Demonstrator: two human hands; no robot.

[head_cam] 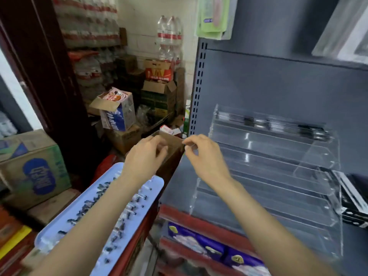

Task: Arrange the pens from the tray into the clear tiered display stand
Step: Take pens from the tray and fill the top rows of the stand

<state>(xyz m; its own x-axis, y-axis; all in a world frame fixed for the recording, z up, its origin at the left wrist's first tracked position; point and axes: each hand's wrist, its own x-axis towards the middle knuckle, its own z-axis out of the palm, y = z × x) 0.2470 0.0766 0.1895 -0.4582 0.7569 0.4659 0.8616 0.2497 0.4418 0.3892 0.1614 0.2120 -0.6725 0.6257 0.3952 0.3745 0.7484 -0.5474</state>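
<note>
A pale blue tray (157, 184) at lower left holds several clear pens with black caps (127, 214). The clear tiered display stand (278, 156) sits on the grey shelf at right, with several pens (310, 130) lying in its top tier; the lower tiers show none. Both hands are raised between tray and stand, at a small brown cardboard box (173, 148). My left hand (145, 154) curls its fingers over the box's left rim. My right hand (203, 154) pinches thumb and forefinger at the box's right corner. Motion blur hides any pen in the fingers.
A grey shelf (179, 186) with a perforated upright (199, 86) carries the stand. Red crates with purple packets (211, 248) lie below. Cardboard cartons (33, 166) and water bottle packs (169, 34) crowd the floor behind. A black-and-white box (356, 206) sits right of the stand.
</note>
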